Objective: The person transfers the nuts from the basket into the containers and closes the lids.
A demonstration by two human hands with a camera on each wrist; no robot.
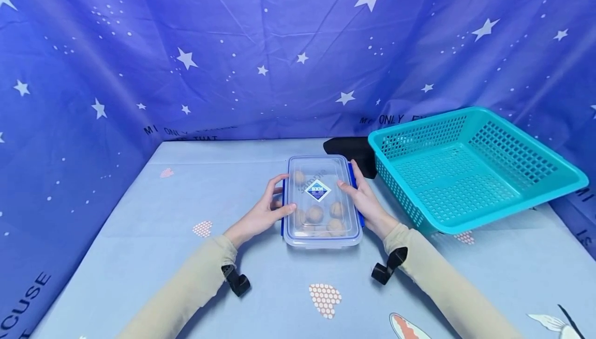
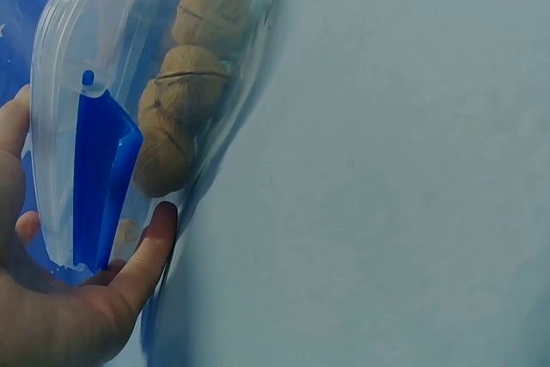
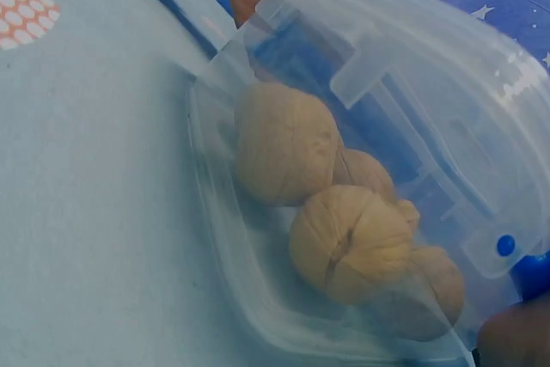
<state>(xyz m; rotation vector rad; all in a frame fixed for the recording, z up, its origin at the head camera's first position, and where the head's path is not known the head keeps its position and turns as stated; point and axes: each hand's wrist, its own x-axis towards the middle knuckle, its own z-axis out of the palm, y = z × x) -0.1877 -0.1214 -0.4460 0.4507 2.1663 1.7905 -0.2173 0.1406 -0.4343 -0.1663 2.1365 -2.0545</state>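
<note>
A clear lidded plastic food container (image 1: 302,239) with blue side latches sits on the table, several walnuts (image 1: 314,214) inside it. My left hand (image 1: 263,216) grips its left side, thumb over the lid edge and fingers along the wall. On the right side, my right hand (image 1: 368,204) holds the container with its thumb on the lid. The lid bears a blue and white diamond label (image 1: 318,190). In the left wrist view a blue latch (image 2: 103,182) lies between the left hand's fingers. Walnuts (image 3: 352,242) show through the wall in the right wrist view.
A turquoise perforated basket (image 1: 430,216) stands on the right of the table, close to the right forearm. Behind the container lies a flat black object (image 1: 349,147), partly covered by the basket. A blue star-patterned curtain (image 1: 261,44) encloses the back and sides.
</note>
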